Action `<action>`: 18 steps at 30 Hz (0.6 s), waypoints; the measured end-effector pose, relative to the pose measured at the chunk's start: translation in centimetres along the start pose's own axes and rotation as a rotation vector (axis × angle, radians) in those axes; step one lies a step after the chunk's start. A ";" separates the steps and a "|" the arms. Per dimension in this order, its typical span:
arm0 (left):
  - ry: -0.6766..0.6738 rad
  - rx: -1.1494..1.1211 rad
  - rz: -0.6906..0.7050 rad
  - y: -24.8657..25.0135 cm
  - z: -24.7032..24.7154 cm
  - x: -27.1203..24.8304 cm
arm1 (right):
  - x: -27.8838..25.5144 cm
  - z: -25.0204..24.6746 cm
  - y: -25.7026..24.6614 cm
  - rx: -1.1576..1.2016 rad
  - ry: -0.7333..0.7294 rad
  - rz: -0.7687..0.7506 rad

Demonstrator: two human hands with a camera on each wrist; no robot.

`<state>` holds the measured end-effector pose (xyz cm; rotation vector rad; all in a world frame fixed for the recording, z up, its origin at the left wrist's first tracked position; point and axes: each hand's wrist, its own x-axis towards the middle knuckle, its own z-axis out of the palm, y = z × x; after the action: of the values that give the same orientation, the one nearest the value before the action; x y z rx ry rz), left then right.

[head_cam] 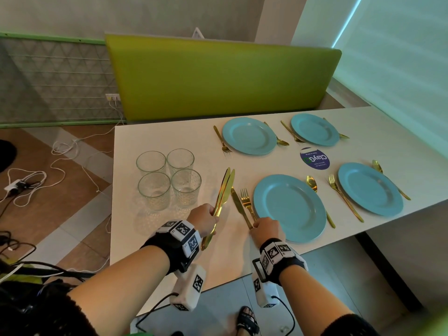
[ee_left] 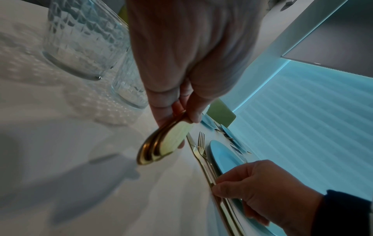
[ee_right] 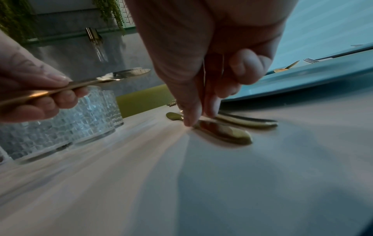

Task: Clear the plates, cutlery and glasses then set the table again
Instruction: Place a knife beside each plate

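Note:
My left hand (head_cam: pixel 213 214) grips a bundle of gold knives (head_cam: pixel 224 190) by their handles, blades pointing away, raised above the white table (head_cam: pixel 169 238). In the left wrist view the handle ends (ee_left: pixel 159 148) stick out below the curled fingers. My right hand (head_cam: pixel 254 225) pinches the handle of another gold knife (head_cam: pixel 238 206), which lies flat on the table beside a gold fork (head_cam: pixel 247 202), just left of the near blue plate (head_cam: pixel 289 207). In the right wrist view, finger and thumb tips (ee_right: pixel 190 121) press on that knife's handle (ee_right: pixel 222 132).
Several textured glasses (head_cam: pixel 169 178) stand clustered left of my left hand. Three more blue plates (head_cam: pixel 249 135) (head_cam: pixel 315 129) (head_cam: pixel 371 187) have gold forks and spoons beside them. A round purple sticker (head_cam: pixel 315 158) lies mid-table. A green bench back (head_cam: pixel 218 76) runs behind.

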<state>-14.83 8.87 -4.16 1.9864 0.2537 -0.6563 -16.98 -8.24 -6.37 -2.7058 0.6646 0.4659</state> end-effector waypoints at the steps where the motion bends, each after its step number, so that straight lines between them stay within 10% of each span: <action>1: 0.000 0.002 0.003 0.0 0.0 0.0 | 0.0 -0.3 0.0 0.007 0.004 0.000; 18: -0.086 0.085 0.157 6.4 2.5 0.7 | -0.1 -8.1 1.8 0.345 0.055 -0.068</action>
<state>-12.25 3.46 -0.66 2.0290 0.0175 -0.6584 -16.10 -12.75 0.56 -2.4118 0.6029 0.2352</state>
